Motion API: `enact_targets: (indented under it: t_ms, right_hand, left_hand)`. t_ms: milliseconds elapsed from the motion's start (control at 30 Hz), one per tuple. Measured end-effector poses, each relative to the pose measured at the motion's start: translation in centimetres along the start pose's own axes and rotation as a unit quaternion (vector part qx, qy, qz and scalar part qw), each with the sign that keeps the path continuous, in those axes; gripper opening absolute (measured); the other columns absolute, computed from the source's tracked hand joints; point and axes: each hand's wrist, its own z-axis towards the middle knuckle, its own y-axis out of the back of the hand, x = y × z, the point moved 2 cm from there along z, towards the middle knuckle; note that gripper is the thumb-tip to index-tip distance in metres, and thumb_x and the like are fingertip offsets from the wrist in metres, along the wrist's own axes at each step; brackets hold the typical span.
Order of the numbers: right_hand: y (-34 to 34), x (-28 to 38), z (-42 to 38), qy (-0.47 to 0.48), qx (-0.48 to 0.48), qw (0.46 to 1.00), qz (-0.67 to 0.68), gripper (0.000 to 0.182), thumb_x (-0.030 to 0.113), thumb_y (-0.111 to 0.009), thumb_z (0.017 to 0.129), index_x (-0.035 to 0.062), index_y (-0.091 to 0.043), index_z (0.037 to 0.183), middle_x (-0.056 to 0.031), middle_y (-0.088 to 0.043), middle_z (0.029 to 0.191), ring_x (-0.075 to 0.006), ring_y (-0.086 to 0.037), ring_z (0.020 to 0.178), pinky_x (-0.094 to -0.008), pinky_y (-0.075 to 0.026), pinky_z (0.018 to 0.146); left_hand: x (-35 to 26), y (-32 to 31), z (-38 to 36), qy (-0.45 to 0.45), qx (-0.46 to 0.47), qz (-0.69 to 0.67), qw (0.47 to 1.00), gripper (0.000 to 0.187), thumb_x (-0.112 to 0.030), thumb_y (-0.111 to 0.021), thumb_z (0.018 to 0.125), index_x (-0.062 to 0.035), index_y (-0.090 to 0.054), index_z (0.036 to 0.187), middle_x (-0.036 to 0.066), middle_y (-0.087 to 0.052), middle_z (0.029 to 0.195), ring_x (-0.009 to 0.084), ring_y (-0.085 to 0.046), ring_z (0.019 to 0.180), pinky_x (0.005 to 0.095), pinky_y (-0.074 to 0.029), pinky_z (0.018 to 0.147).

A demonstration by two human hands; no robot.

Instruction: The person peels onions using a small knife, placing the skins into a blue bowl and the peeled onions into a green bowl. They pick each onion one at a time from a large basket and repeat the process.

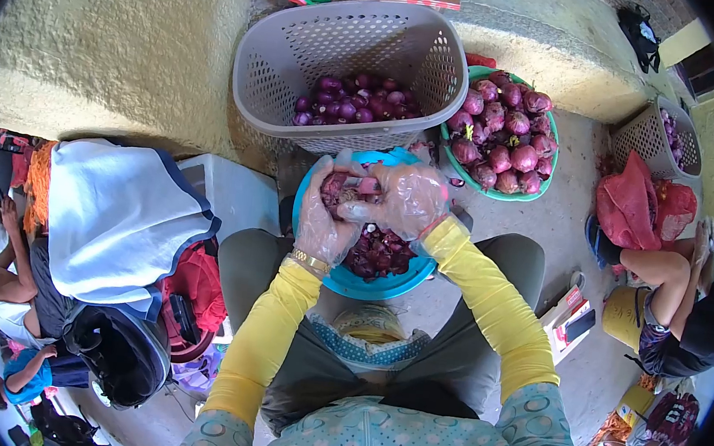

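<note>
Both of my hands wear clear plastic gloves and meet above a blue basin (357, 287). In my left hand (325, 224) sits a red onion (336, 190), its dark papery skin showing between fingers and thumb. My right hand (409, 197) is closed, its thumb and fingertips against the onion. A small pinkish piece shows at those fingertips; I cannot tell whether it is onion skin or a tool. Dark red onion skins (376, 252) lie in the basin below.
Beyond the basin stands a grey perforated basket (256, 110) holding peeled purple onions (360, 103). To its right, a green basin (510, 196) is heaped with unpeeled onions (512, 135). Other people sit at left and right. A white cloth (121, 217) hangs at left; another basket (631, 146) stands far right.
</note>
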Motion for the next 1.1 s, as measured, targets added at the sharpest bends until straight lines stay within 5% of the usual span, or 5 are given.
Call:
enact_targets:
  t_ms: [400,600,833,1000,1100]
  right_hand:
    - [0.9,-0.8,0.5,-0.031,0.078,0.992,0.097,0.055,0.066,-0.072,0.080,0.0121,-0.077,0.087,-0.0175,-0.068,0.072,-0.0377,-0.068,0.069,-0.0470,-0.053,0.066]
    - [1.0,-0.7,0.4,0.081,0.017,0.996,0.041,0.073,0.078,-0.077,0.061,0.0083,-0.074,0.084,-0.0173,-0.067,0.067,-0.0382,-0.067,0.064,-0.0474,-0.053,0.065]
    - [-1.9,0.0,-0.4,-0.024,0.055,0.998,0.032,0.070,0.075,-0.072,0.072,0.0055,-0.073,0.083,-0.0202,-0.067,0.070,-0.0384,-0.068,0.069,-0.0487,-0.053,0.068]
    - [-2.9,0.4,-0.9,-0.044,0.034,0.993,0.099,0.065,0.071,-0.069,0.078,0.0056,-0.071,0.080,-0.0202,-0.067,0.071,-0.0395,-0.067,0.071,-0.0503,-0.051,0.067]
    - [-1.3,0.0,-0.3,-0.034,0.073,0.993,0.088,0.060,0.070,-0.065,0.083,0.0106,-0.076,0.088,-0.0182,-0.069,0.074,-0.0388,-0.069,0.073,-0.0489,-0.052,0.070]
  left_hand:
    - [-1.2,-1.1,-0.3,-0.020,0.037,0.041,0.998,0.027,-0.031,-0.062,0.099,-0.0043,-0.064,0.107,0.011,-0.068,0.105,0.0269,-0.065,0.101,0.0435,-0.055,0.096]
    - [-0.4,0.3,0.3,0.030,-0.066,0.096,0.993,0.031,-0.033,-0.063,0.100,-0.0033,-0.067,0.106,0.011,-0.070,0.101,0.0255,-0.069,0.095,0.0411,-0.057,0.089]
    - [-0.2,1.5,0.1,-0.029,-0.077,0.017,0.996,0.032,-0.038,-0.059,0.102,-0.0061,-0.063,0.096,0.011,-0.068,0.093,0.0255,-0.067,0.091,0.0436,-0.057,0.085]
    - [-0.2,2.4,0.2,-0.132,0.003,-0.026,0.991,0.038,-0.043,-0.056,0.103,-0.0056,-0.062,0.095,0.012,-0.067,0.095,0.0260,-0.066,0.094,0.0407,-0.056,0.087]
    - [-0.6,2.2,0.8,-0.074,0.115,-0.013,0.991,0.043,-0.045,-0.054,0.104,-0.0034,-0.064,0.100,0.013,-0.068,0.101,0.0268,-0.066,0.097,0.0413,-0.056,0.088]
